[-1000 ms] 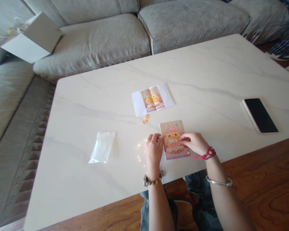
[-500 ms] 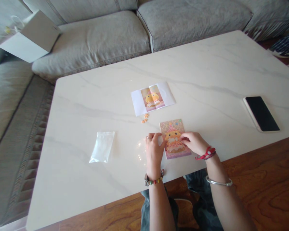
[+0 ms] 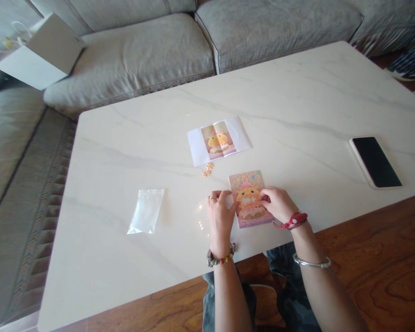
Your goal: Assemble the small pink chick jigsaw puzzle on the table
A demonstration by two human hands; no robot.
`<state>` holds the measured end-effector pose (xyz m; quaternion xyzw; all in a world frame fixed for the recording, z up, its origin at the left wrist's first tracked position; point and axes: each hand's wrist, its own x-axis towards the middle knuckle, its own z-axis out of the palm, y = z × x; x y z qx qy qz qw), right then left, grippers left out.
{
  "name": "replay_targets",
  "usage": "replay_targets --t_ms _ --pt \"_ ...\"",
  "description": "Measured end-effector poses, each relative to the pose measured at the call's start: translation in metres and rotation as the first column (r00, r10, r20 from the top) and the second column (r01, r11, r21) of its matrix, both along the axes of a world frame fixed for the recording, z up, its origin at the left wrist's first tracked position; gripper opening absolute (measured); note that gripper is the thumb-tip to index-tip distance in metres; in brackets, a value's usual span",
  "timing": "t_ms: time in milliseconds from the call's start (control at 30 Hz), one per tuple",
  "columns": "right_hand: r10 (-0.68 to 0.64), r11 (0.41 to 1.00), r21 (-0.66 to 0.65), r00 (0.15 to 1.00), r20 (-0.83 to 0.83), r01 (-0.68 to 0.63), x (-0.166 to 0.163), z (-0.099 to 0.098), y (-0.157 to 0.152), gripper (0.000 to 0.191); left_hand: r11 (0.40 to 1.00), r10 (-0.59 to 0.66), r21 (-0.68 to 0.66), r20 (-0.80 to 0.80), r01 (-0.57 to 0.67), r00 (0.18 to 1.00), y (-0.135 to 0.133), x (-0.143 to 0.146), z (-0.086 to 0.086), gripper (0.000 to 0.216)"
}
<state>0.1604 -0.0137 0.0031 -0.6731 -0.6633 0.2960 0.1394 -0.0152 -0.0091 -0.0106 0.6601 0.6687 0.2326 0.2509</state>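
Note:
A small jigsaw puzzle [image 3: 251, 216] with a yellow cartoon animal lies flat near the table's front edge; a pale unfilled patch shows at its middle. My left hand [image 3: 222, 214] grips its left edge, with thumb and forefinger curved against the border. Over the right side of the puzzle, my right hand [image 3: 277, 203] has its thumb and fingertips pinched together; what they hold, if anything, is too small to make out. Several loose orange puzzle pieces [image 3: 207, 170] lie beyond, beside a creased paper sheet [image 3: 198, 145] printed with the same picture.
A clear plastic bag [image 3: 147, 212] lies to the left on the white marbled table [image 3: 100, 258]. At the right is a phone [image 3: 376, 162]. Behind the table stands a grey sofa [image 3: 141, 50] bearing a white box [image 3: 38, 55]. A person's leg [image 3: 410, 60] shows at far right.
My right wrist has shifted slightly left and up, its fingers staying over the puzzle's right side. My left hand and the puzzle have hardly moved.

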Motion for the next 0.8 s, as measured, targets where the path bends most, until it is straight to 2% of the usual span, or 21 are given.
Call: replay_targets --t_ms 167,267,367,533,600,667,733,800 --pt "-0.134 0.988 -0.076 0.991 -0.016 0.133 0.0 -0.004 -0.001 0.006 1.0 -0.009 0.021 0.005 0.009 1.0 0.0 -0.001 -0.004 0.025" --pt "-0.155 0.984 -0.099 0.986 -0.062 0.149 0.003 -0.004 -0.002 0.004 1.0 -0.005 0.018 0.006 0.005 1.0 0.0 -0.001 -0.004 0.025" --pt "-0.173 0.985 -0.036 0.98 -0.101 0.171 0.01 0.001 0.0 0.008 1.0 -0.004 0.006 0.017 0.004 1.0 0.0 -0.001 -0.001 0.026" --pt "-0.219 0.969 0.101 0.974 -0.05 0.223 0.02 0.015 0.02 0.01 0.997 0.057 0.049 0.043 -0.06 0.997 0.001 -0.005 0.004 0.022" --pt "-0.141 0.979 0.147 0.99 -0.033 0.144 0.015 0.017 0.039 0.008 0.994 0.074 0.073 0.044 -0.077 0.996 0.001 -0.005 0.005 0.021" --pt "0.012 0.981 0.194 1.0 -0.017 -0.009 0.001 0.015 0.063 0.006 0.992 0.064 0.101 0.057 -0.07 0.996 0.0 -0.004 0.006 0.019" --pt "0.171 0.96 0.225 0.985 0.0 -0.167 -0.019 0.011 0.089 0.005 0.991 0.033 0.123 0.077 -0.042 0.996 0.0 -0.001 0.006 0.018" --pt "0.33 0.915 0.228 0.943 0.049 -0.332 -0.041 0.004 0.114 0.013 0.991 0.001 0.136 0.09 -0.014 0.996 -0.001 0.002 0.006 0.019"
